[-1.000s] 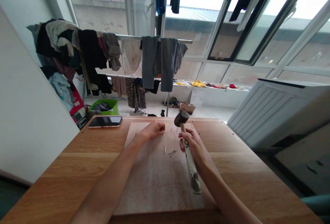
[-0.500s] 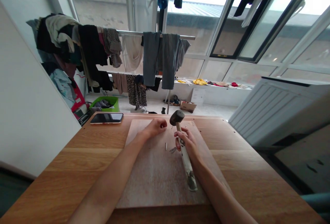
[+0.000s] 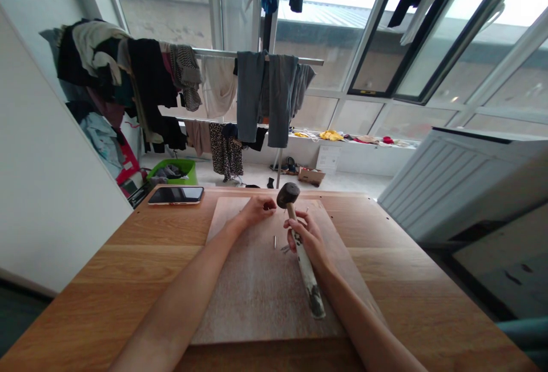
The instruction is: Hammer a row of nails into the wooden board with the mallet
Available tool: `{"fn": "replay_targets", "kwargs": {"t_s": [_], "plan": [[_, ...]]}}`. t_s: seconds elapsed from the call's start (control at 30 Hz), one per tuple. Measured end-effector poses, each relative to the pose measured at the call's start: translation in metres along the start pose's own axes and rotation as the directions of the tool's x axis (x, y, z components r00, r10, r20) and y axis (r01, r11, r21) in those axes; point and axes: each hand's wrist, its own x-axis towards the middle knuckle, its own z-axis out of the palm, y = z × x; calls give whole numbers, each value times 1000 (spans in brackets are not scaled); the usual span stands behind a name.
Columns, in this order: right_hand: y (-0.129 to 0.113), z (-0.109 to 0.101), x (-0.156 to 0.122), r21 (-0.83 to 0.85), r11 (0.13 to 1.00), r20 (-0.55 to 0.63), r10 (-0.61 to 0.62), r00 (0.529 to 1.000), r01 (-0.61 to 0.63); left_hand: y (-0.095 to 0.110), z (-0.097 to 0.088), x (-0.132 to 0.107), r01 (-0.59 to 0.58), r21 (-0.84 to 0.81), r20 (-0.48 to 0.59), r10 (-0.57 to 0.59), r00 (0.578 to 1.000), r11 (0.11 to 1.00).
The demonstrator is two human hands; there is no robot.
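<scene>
My right hand [image 3: 308,234] is wrapped round the pale, worn handle of a rubber mallet [image 3: 303,258], whose black head [image 3: 288,194] is raised over the far part of a wooden board [image 3: 252,292]. Just left of that head, my left hand [image 3: 258,210] rests on the board, its fingertips pinched together on a thin nail that is mostly hidden. Closer to me, a single nail [image 3: 274,242] stands on the board. Several loose nails [image 3: 285,249] lie beside it, near my right fingers. A few thin nails also show behind the right hand.
The board lies on a wooden table [image 3: 128,280]. A phone [image 3: 176,195] sits at the table's far left corner. Beyond the table are a rack of hanging clothes [image 3: 252,98], a green basin [image 3: 188,171] and a cardboard box [image 3: 311,176]. A white ribbed panel [image 3: 440,172] stands at right.
The mallet and my right hand have shifted slightly left, bringing the head closer to my left fingertips. My left hand keeps its pinch in nearly the same place.
</scene>
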Motion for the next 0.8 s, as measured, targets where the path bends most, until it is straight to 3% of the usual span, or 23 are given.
{"fn": "replay_targets", "kwargs": {"t_s": [0.57, 0.73, 0.8], "plan": [[-1, 4, -4, -85, 996, 29, 42, 999, -40, -1, 1, 1, -78, -33, 15, 78, 997, 996], [-1, 3, -4, -76, 996, 29, 49, 998, -47, 5, -11, 2, 21, 45, 65, -24, 998, 999], [-1, 3, -4, -53, 998, 17, 41, 999, -40, 15, -21, 2, 97, 114, 140, -112, 984, 989]]}}
